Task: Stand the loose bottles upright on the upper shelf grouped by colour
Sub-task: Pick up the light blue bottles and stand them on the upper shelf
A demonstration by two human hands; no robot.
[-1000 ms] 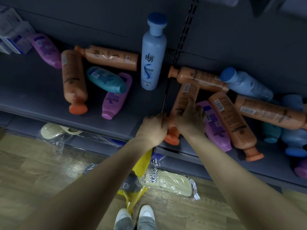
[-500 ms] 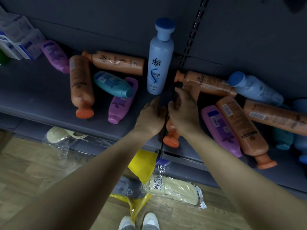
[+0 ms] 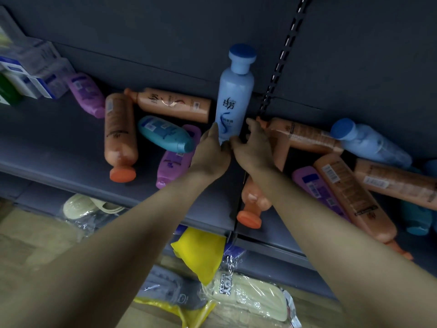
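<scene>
I'm bracing the upright blue bottle on the upper shelf, left hand and right hand pressing its base, fingers nearly straight (gripping nothing). I'm pushing low and evenly, avoiding a topple.

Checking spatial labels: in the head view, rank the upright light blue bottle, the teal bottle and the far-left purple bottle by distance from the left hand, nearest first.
1. upright light blue bottle: centre, against the left hand.
2. teal bottle: lying just to the hand's left.
3. far-left purple bottle: beside the boxes.
</scene>
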